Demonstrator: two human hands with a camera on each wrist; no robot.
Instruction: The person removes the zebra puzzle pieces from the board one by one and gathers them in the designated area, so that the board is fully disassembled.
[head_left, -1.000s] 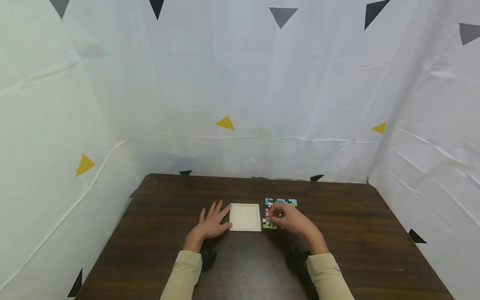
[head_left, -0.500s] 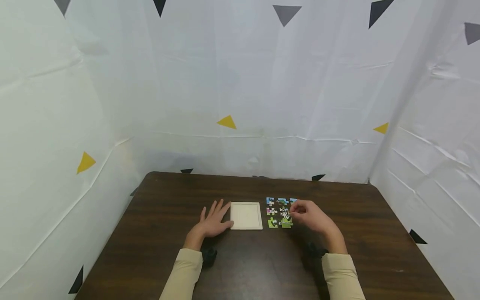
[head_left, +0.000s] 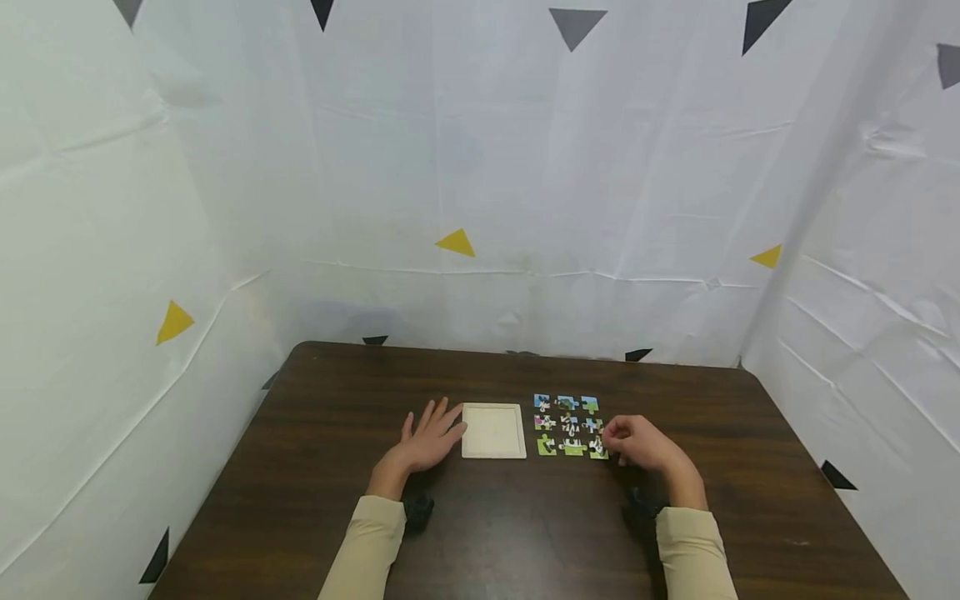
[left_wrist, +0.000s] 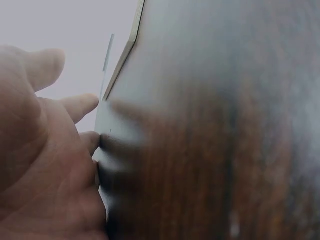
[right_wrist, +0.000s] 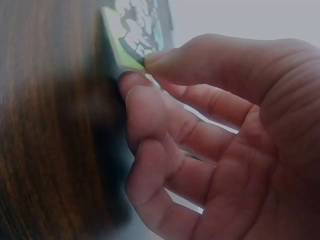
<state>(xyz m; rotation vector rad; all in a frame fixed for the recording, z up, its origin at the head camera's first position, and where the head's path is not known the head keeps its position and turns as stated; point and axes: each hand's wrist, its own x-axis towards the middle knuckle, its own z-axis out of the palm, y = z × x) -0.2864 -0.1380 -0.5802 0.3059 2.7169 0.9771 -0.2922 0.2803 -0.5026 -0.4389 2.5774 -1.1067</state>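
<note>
A pale square tray (head_left: pixel 493 431) with a raised rim lies flat in the middle of the table. My left hand (head_left: pixel 422 443) rests at its left side, fingers straight and spread, a fingertip right at the rim. In the left wrist view, the tray's edge (left_wrist: pixel 121 67) shows beyond the fingers. Right of the tray, several jigsaw pieces (head_left: pixel 572 424) with a colourful print lie in rows, slightly apart. My right hand (head_left: pixel 645 443) is at the lower right corner piece (head_left: pixel 597 449). In the right wrist view, thumb and forefinger pinch a corner of this green-edged piece (right_wrist: pixel 131 61).
The dark brown wooden table (head_left: pixel 480 525) has rounded far corners. White sheeting (head_left: pixel 480 167) with grey, black and yellow triangles hangs behind and at both sides. A dark device (head_left: pixel 418 514) sits at the left wrist.
My right hand has moved right and a little nearer, from over the jigsaw pieces to their right side, uncovering the rows. The left hand stays by the tray with only a slight shift.
</note>
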